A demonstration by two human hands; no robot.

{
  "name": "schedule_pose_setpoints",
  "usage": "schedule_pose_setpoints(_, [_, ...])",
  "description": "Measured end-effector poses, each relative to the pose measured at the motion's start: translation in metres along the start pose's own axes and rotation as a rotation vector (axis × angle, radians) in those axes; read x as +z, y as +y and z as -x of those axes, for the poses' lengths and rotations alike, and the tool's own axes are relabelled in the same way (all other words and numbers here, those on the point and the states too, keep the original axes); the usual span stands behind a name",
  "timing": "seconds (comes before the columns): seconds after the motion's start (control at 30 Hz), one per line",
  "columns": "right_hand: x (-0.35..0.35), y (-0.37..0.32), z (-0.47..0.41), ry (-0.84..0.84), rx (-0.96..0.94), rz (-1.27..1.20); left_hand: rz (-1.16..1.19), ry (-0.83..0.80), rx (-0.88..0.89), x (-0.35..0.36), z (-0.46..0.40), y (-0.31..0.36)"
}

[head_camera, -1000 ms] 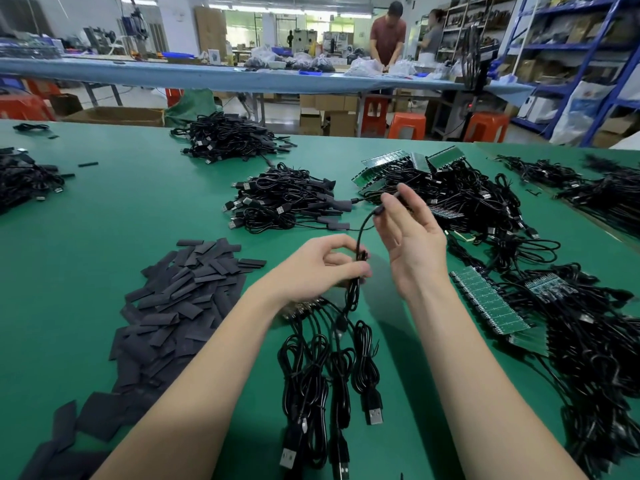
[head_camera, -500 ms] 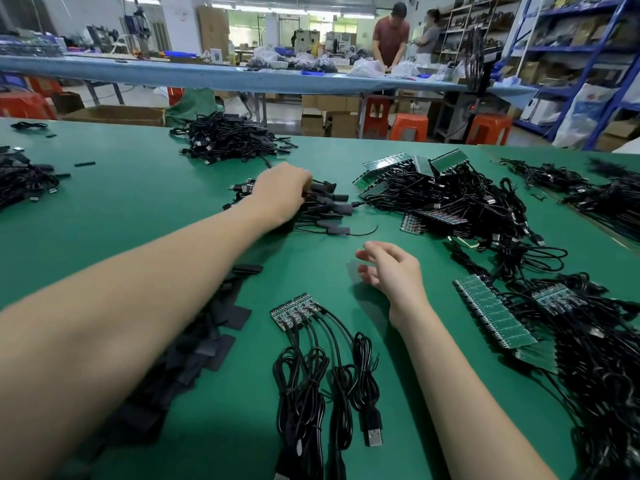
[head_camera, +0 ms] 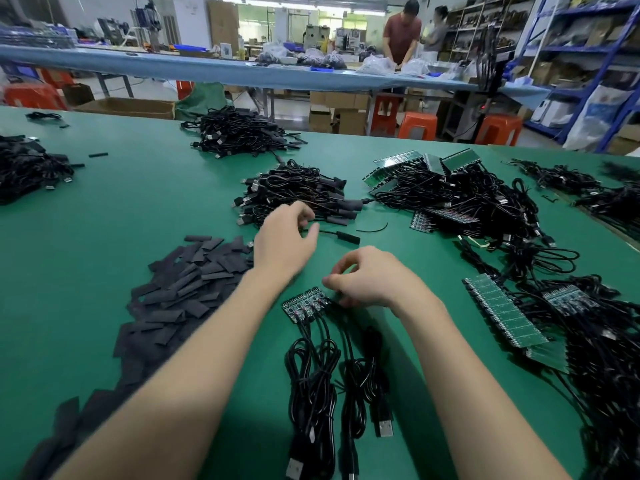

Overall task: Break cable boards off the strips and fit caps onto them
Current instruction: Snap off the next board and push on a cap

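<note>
The right hand (head_camera: 374, 277) rests at the right end of a short strip of cable boards (head_camera: 306, 303), fingers curled down on it; whether they pinch an end board cannot be told, since the hand covers that end. The strip lies near the front edge of the green worktop (head_camera: 138, 202), its cables (head_camera: 322, 372) trailing toward the front edge. Judgement: it is laid there so that one board can be snapped off within easy reach.

The left hand (head_camera: 285, 242) hovers just behind the strip, fingers loosely bent and holding nothing. A capped cable (head_camera: 341, 236) lies beside its fingertips at the near side of a heap of finished cables (head_camera: 294, 194). Judgement: that heap collects finished pieces.

The loose black caps (head_camera: 187, 285) lie in a spread pile left of the strip, within the left hand's reach, apparently for fitting.

Further strips with attached cables (head_camera: 498, 310) lie toward the right edge, and a larger tangled stock (head_camera: 460, 195) lies behind them.

No bins or trays are seen on the worktop; all stock is sorted in open heaps.
</note>
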State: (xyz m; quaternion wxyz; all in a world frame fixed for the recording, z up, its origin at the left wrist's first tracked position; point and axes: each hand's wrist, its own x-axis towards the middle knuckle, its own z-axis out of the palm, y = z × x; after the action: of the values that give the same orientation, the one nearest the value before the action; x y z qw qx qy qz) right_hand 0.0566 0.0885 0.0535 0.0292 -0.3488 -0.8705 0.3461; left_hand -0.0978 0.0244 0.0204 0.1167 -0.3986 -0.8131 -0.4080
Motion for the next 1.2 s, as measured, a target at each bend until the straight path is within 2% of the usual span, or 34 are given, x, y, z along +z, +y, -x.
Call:
schedule_pose_setpoints(0.13, [0.001, -0.010, 0.004, -0.024, 0.002, 0.087, 0.256, 0.075, -0.138, 0.007, 0.032, 0.008])
schedule_pose_setpoints(0.27, [-0.002, 0.004, 0.003, -0.084, 0.006, -0.149, 0.465, 0.053, -0.188, -0.001, 0.035, 0.017])
schedule_pose_setpoints(0.33, [-0.006, 0.013, 0.001, -0.096, 0.031, -0.391, 0.650, -0.084, -0.262, -0.008, 0.035, 0.020])
schedule_pose_setpoints(0.43, [-0.010, 0.022, 0.002, -0.124, 0.056, -0.692, 0.885, -0.407, -0.432, -0.016, 0.040, 0.022])
schedule_pose_setpoints(0.53, [-0.011, 0.029, 0.005, -0.119, 0.068, -0.838, 1.033, -0.547, -0.540, -0.021, 0.046, 0.023])
schedule_pose_setpoints(0.67, [-0.012, 0.032, 0.004, -0.120, 0.106, -1.024, 1.088, -0.603, -0.574, -0.026, 0.047, 0.025])
schedule_pose_setpoints(0.93, [-0.003, 0.032, 0.004, -0.333, 0.244, -1.496, 1.400, -0.644, -0.553, -0.027, 0.046, 0.023])
schedule_pose_setpoints(1.0, [-0.004, 0.031, 0.005, -0.354, 0.258, -1.547, 1.449, -0.664, -0.528, -0.029, 0.045, 0.022])
schedule_pose_setpoints(1.07, [-0.008, 0.032, 0.006, -0.273, 0.226, -1.375, 1.340, -0.727, -0.470, -0.034, 0.043, 0.019])
schedule_pose_setpoints(1.13, [-0.014, 0.034, 0.006, -0.143, 0.154, -1.149, 0.940, -0.751, -0.351, -0.040, 0.041, 0.014])
schedule_pose_setpoints(1.2, [-0.021, 0.035, 0.007, -0.026, 0.118, -0.990, 0.503, -0.618, -0.175, -0.041, 0.040, 0.011])
